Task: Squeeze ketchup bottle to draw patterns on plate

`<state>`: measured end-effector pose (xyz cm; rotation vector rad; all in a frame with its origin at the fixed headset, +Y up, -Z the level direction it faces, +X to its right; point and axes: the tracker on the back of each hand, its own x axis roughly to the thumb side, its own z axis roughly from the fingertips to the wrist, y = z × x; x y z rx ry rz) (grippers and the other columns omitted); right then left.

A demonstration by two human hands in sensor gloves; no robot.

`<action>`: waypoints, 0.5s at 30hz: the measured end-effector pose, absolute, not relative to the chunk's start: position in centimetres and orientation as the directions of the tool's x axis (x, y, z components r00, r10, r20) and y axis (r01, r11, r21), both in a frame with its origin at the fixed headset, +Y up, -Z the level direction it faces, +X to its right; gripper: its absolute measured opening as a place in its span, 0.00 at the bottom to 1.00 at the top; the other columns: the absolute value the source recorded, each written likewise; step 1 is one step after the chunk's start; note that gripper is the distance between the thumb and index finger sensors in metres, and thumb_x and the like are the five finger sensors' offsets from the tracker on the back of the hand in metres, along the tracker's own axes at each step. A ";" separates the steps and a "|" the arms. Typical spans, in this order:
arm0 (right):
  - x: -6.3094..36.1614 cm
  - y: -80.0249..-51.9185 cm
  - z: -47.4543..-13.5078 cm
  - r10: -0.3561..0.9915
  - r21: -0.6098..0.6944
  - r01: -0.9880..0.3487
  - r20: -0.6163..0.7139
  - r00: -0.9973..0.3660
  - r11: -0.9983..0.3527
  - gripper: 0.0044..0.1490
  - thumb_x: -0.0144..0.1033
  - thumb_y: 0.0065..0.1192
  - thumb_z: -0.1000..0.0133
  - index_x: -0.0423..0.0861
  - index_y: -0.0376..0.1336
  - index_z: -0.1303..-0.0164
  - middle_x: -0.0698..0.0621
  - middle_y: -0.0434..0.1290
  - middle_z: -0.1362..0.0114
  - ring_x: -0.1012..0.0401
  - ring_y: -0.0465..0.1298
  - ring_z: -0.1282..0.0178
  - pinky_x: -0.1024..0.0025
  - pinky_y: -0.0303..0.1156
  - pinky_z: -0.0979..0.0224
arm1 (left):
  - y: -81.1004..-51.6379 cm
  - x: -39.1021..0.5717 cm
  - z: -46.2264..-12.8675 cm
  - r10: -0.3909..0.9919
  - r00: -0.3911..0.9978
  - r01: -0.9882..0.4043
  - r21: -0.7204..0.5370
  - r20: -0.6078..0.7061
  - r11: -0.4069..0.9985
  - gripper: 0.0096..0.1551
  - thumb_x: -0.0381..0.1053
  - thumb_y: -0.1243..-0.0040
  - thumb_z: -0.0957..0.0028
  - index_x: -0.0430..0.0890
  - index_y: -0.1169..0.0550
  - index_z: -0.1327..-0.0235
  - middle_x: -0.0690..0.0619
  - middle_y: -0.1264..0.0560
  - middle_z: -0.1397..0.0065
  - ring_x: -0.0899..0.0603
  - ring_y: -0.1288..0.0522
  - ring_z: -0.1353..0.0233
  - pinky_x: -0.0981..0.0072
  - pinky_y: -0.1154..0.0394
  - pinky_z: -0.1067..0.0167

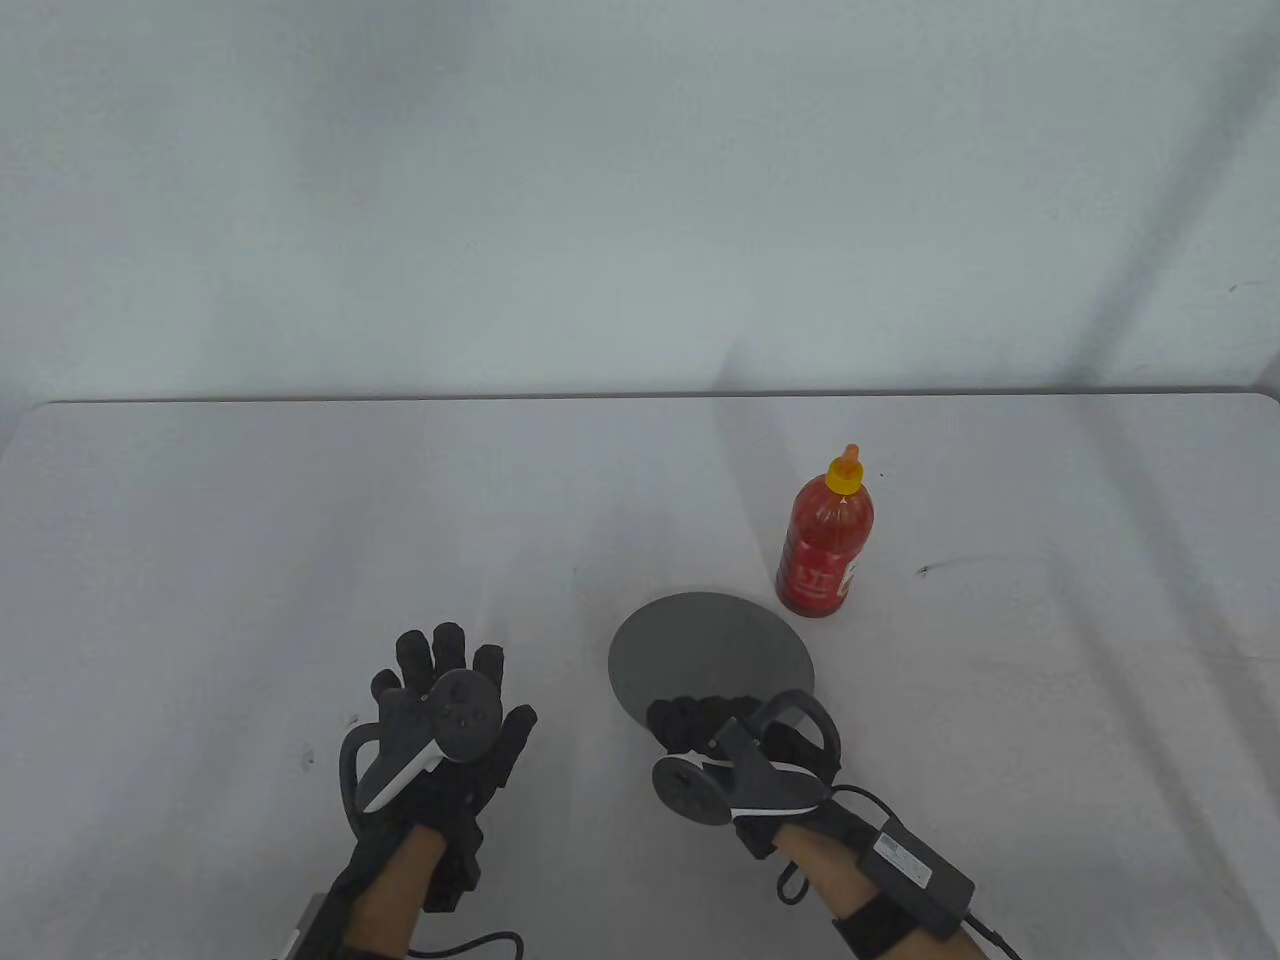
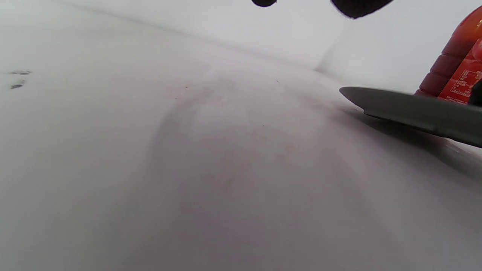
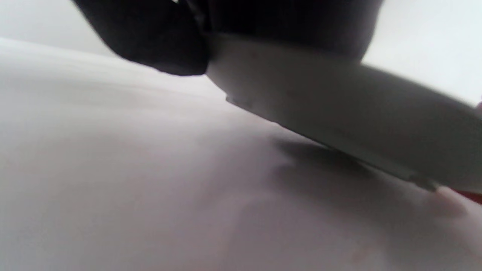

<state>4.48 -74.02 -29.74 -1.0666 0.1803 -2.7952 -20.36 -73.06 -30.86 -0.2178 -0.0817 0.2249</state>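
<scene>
- The right hand (image 1: 735, 745) grips the near rim of the grey plate (image 1: 712, 660): its fingers curl over the edge in the table view, and the right wrist view shows the plate's underside tilted, its near edge off the white table (image 1: 250, 560).
- The left hand (image 1: 445, 715) hovers over bare table to the left of the plate, fingers straight and spread, holding nothing; in the left wrist view only two dark fingertips (image 2: 357, 5) show at the top edge.
- The ketchup bottle (image 1: 826, 540) stands upright just beyond the plate's far right edge, yellow cap (image 1: 846, 470) on top. Whether the cap is open or sealed is too small to tell.
- The plate's surface looks bare, with no red lines on it, so drawing has not begun. The step in hand reads as positioning the plate, ahead of any squeezing.
- The next move probably calls for setting the plate flat and letting go of it. One hand must then reach past the plate to the bottle, wrap round its body, and tip the nozzle over the plate.
- The bottle stands close to the plate's rim, so shifting the plate carelessly could knock it.
</scene>
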 end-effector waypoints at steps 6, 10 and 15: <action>4.1 -75.5 -29.6 -0.175 -0.116 0.131 0.663 -0.728 -0.985 0.34 0.44 0.77 0.45 0.44 0.68 0.31 0.42 0.81 0.36 0.49 0.84 0.42 0.57 0.81 0.43 | -73.0 -20.2 -30.8 0.219 0.974 -0.200 -0.222 0.063 0.954 0.45 0.67 0.58 0.39 0.46 0.49 0.14 0.36 0.65 0.14 0.26 0.72 0.19 0.24 0.66 0.31; 4.2 -75.7 -29.8 -0.106 -0.048 0.098 0.656 -0.747 -0.994 0.32 0.44 0.75 0.43 0.45 0.67 0.31 0.42 0.81 0.36 0.50 0.84 0.42 0.56 0.81 0.43 | -73.0 -20.4 -30.7 0.225 0.972 -0.207 -0.222 0.059 0.953 0.45 0.67 0.58 0.39 0.46 0.49 0.14 0.36 0.65 0.14 0.26 0.72 0.19 0.24 0.66 0.31; 4.6 -75.5 -30.5 -0.011 0.050 0.054 0.623 -0.782 -0.997 0.33 0.46 0.73 0.41 0.44 0.66 0.29 0.42 0.80 0.34 0.49 0.82 0.39 0.56 0.80 0.41 | -73.1 -20.5 -30.7 0.228 0.972 -0.210 -0.228 0.058 0.951 0.45 0.67 0.58 0.39 0.45 0.49 0.14 0.36 0.65 0.14 0.26 0.72 0.19 0.24 0.66 0.31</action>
